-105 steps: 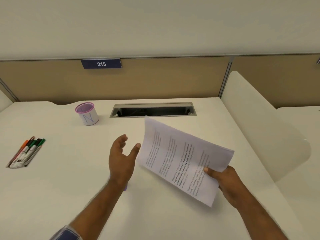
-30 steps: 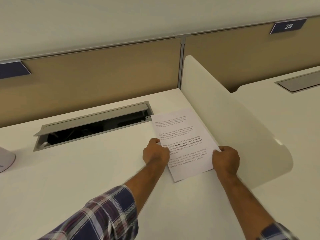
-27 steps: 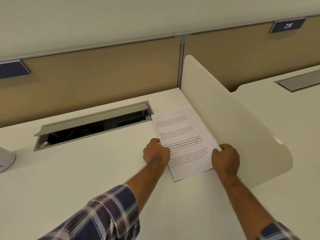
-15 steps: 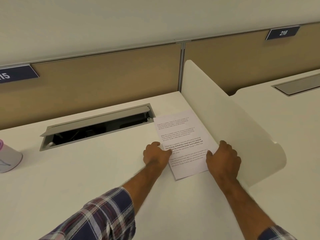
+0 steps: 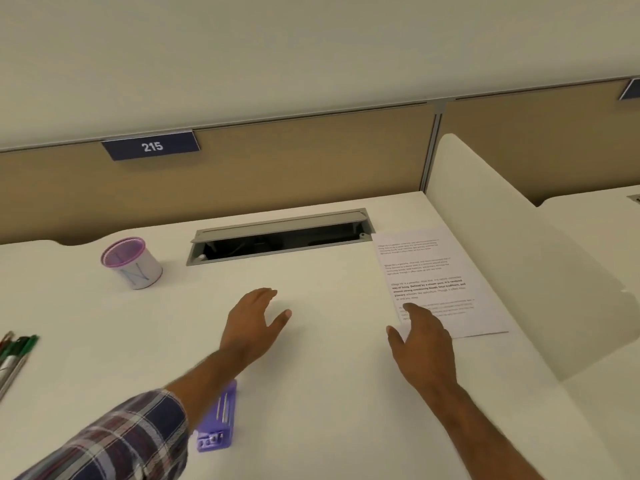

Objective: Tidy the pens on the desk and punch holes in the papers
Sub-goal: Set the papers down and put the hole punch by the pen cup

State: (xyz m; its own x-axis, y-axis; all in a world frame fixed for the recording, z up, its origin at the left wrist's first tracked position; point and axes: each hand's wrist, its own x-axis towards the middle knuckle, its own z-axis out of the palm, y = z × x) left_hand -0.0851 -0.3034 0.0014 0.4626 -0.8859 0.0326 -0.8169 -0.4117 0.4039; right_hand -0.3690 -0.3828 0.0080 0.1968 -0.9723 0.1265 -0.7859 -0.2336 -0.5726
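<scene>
A printed stack of papers [image 5: 440, 271] lies flat on the white desk [image 5: 329, 375] at the right, against the side divider. My right hand [image 5: 424, 336] hovers open over the papers' near left corner, holding nothing. My left hand [image 5: 254, 322] is open above the desk's middle, fingers spread. A purple hole punch [image 5: 218, 419] lies near the front, partly under my left forearm. Several pens [image 5: 15, 355] lie bunched at the far left edge. A white mesh pen cup [image 5: 133, 263] with a purple rim stands at the back left, and I see nothing standing in it.
An open grey cable tray [image 5: 280, 235] is set into the desk at the back. A tan partition with a plate reading 215 [image 5: 151, 146] runs behind. A white curved divider [image 5: 512, 244] walls off the right side from the neighbouring desk.
Both hands have let go of the papers, which now lie flat by the divider. My left hand moved left to the desk's middle. The view swung left, showing the cup, pens and punch.
</scene>
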